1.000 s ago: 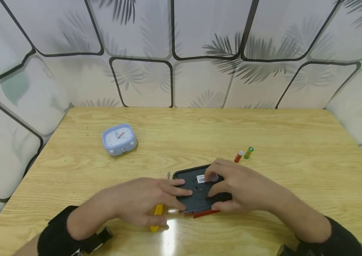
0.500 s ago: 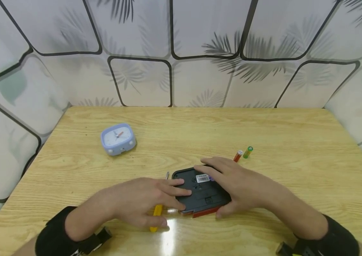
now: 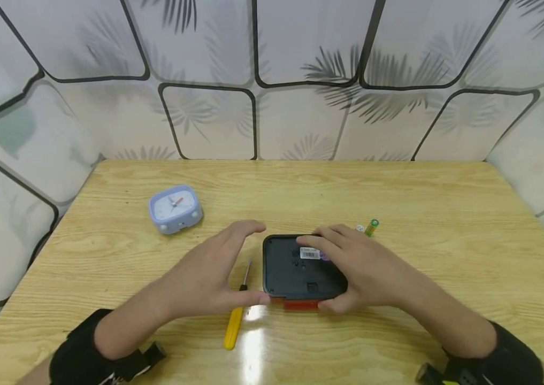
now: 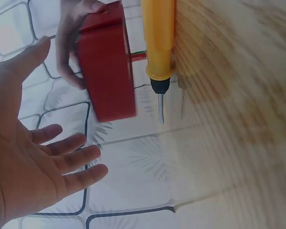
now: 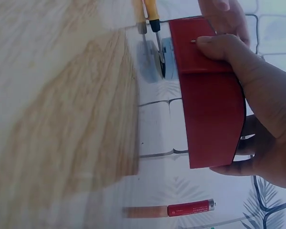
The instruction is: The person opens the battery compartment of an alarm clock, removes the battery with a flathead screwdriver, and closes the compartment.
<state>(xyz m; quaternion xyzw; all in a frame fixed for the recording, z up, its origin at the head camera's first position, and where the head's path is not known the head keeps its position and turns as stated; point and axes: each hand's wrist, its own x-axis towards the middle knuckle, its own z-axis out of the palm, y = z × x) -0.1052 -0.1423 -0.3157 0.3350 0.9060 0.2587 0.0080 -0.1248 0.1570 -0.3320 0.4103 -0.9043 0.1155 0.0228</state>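
Observation:
My right hand [image 3: 360, 270] grips a red box-shaped device [image 5: 209, 114] by its right end, thumb on the near red side and fingers over the far edge. Its black back [image 3: 283, 270] faces up in the head view, with a white barcode label and a small latch-like square. In both wrist views the device stands clear of the tabletop. My left hand [image 3: 214, 267] is spread to the left of the device, thumb tip near its front left corner, holding nothing. A screwdriver [image 3: 234, 327] with a yellow handle lies on the table beside the left thumb.
A light blue clock [image 3: 175, 208] stands at the back left of the wooden table [image 3: 445, 214]. Behind the right hand lie a green battery [image 3: 372, 227] and a red battery [image 5: 190, 208], the red one mostly hidden in the head view. A patterned backdrop [image 3: 300, 123] closes off the far side.
My left hand has come off the device's back and opened wide to its left. The right hand has moved from fingering the back to gripping the right end, and the device has risen and turned slightly.

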